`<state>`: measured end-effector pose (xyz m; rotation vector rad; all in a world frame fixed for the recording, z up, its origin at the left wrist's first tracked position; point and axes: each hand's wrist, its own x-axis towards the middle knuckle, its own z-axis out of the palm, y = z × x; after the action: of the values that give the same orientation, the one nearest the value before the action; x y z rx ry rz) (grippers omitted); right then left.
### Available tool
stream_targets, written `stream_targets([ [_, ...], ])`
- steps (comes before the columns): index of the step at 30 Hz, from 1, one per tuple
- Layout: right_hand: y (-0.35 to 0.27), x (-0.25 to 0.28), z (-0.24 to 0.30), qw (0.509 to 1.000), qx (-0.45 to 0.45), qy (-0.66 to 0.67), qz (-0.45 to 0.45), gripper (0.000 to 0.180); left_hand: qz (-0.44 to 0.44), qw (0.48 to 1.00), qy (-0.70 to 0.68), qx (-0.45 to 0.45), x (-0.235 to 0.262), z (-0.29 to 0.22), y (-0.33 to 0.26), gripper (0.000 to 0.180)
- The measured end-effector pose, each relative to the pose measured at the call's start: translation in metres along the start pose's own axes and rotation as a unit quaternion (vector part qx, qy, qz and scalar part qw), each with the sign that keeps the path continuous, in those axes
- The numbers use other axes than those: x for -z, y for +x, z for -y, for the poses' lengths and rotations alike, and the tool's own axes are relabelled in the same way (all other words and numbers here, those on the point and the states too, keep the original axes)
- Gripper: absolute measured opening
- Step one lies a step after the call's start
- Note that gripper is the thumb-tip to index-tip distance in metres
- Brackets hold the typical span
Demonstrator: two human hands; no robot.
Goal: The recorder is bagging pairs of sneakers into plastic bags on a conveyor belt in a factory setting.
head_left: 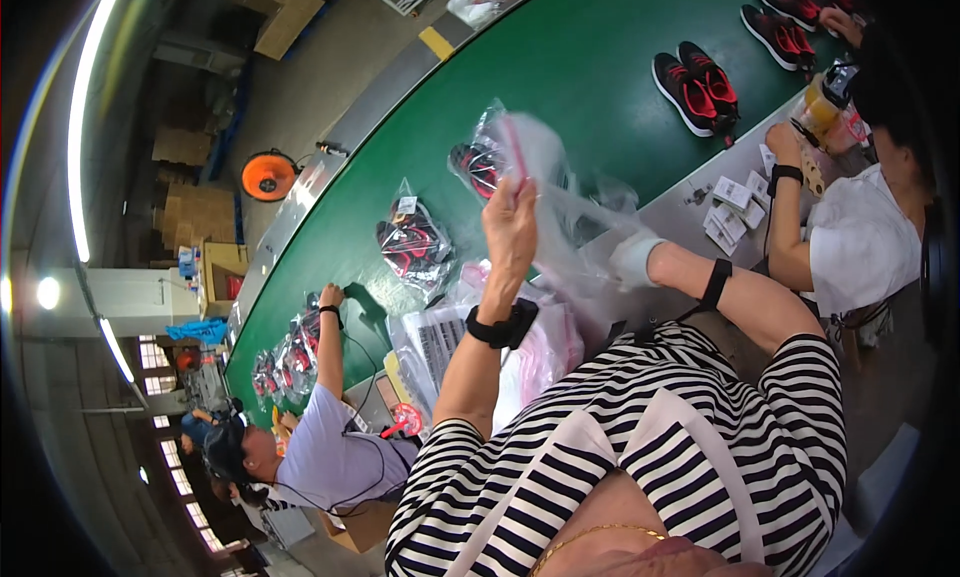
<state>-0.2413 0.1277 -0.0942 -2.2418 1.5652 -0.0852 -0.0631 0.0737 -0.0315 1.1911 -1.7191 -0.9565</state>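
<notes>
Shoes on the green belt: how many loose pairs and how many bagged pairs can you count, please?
Loose black-and-red shoe pairs: 2, with perhaps a third cut off at the top edge
Bagged shoe pairs lying on the green belt: at least 4, one clear, the far ones blurred
Bagged pair held up in the left hand: 1
Total: about 7

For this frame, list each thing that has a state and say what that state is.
Left hand: raised, pinching the top of the clear plastic bag.
Right hand: gloved, inside or against the bag; grip unclear.
Clear plastic bag: held up, blurred.
Bagged shoes: sealed in a bag, lying on the green belt.
Loose shoe pair: unbagged, side by side.
</notes>
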Motion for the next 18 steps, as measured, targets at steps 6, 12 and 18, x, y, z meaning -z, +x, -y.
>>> stream_targets([
  [6, -0.003, 0.042, -0.003, 0.961, 0.020, 0.258, 0.096, 0.033, 0.016, 0.999, 0.047, -0.019, 0.012, -0.008, 0.024, 0.019],
  [12, -0.007, 0.092, -0.076, 0.763, 0.023, 0.613, -0.205, 0.026, 0.030, 0.994, -0.084, 0.057, -0.020, -0.035, 0.052, 0.018],
  [18, -0.011, 0.053, -0.226, 0.919, -0.322, 0.032, -0.226, 0.057, 0.006, 0.999, -0.012, 0.044, -0.044, -0.035, 0.086, 0.020],
])
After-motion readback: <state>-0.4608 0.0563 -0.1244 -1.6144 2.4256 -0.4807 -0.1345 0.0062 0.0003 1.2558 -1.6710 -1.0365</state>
